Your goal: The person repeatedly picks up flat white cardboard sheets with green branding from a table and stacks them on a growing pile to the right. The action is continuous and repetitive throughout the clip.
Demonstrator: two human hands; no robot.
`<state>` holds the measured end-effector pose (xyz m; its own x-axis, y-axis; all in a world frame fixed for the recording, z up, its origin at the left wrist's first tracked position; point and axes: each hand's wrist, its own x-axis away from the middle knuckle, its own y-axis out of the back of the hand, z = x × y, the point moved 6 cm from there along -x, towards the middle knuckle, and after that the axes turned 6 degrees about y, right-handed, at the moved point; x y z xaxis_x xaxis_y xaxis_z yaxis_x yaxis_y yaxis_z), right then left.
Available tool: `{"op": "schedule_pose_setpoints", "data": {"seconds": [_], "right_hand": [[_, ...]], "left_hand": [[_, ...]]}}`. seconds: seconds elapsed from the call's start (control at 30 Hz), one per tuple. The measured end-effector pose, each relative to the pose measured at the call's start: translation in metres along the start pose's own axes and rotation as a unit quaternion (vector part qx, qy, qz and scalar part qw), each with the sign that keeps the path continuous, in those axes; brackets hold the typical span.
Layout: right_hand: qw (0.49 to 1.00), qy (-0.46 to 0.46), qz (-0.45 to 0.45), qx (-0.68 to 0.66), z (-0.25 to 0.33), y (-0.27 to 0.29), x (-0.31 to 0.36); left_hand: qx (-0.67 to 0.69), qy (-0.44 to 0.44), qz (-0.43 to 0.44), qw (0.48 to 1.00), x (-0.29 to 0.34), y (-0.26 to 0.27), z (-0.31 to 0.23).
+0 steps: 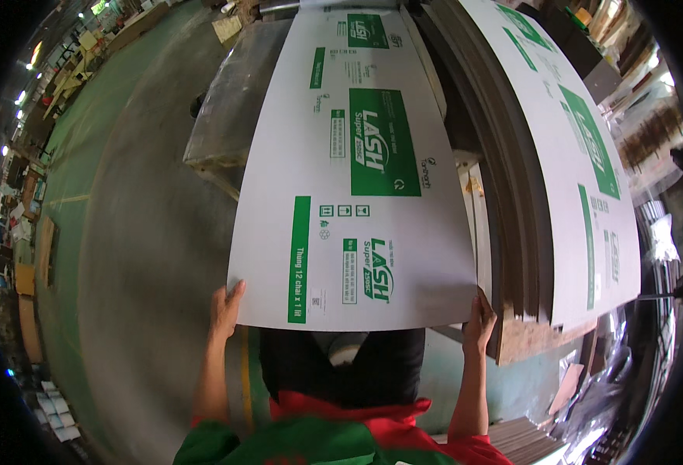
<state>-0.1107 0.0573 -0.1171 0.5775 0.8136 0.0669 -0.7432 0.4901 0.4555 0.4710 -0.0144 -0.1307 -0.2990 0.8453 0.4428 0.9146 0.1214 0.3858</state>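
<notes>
head view: green-printed white sheet [279, 163], far edge hard to tell.

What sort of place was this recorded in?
Probably a carton-making workshop or factory floor. A large printed white-and-green sheet is held at its near corners, a thick stack of similar sheets stands to its right, and a wide green-and-grey floor spreads out on the left.

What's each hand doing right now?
Left hand: closed, holding the sheet by its left edge.
Right hand: closed, holding the sheet's right edge.
</notes>
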Motion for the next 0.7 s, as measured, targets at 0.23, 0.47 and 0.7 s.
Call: {"op": "schedule_pose_setpoints", "data": {"seconds": [0.23,0.47,0.7], "right_hand": [[0.998,0.031,-0.005,-0.055,0.000,-0.050,-0.099],[0.863,0.297,0.009,0.407,0.127,-0.041,-0.008],[0.806,0.159,-0.208,0.531,0.064,0.158,0.071]], "left_hand": [[0.063,0.017,0.009,0.998,-0.100,-0.028,-0.027],[-0.028,0.077,-0.016,0.997,-0.179,-0.034,-0.030],[-0.199,-0.325,-0.241,0.892,-0.078,-0.102,-0.081]]}}
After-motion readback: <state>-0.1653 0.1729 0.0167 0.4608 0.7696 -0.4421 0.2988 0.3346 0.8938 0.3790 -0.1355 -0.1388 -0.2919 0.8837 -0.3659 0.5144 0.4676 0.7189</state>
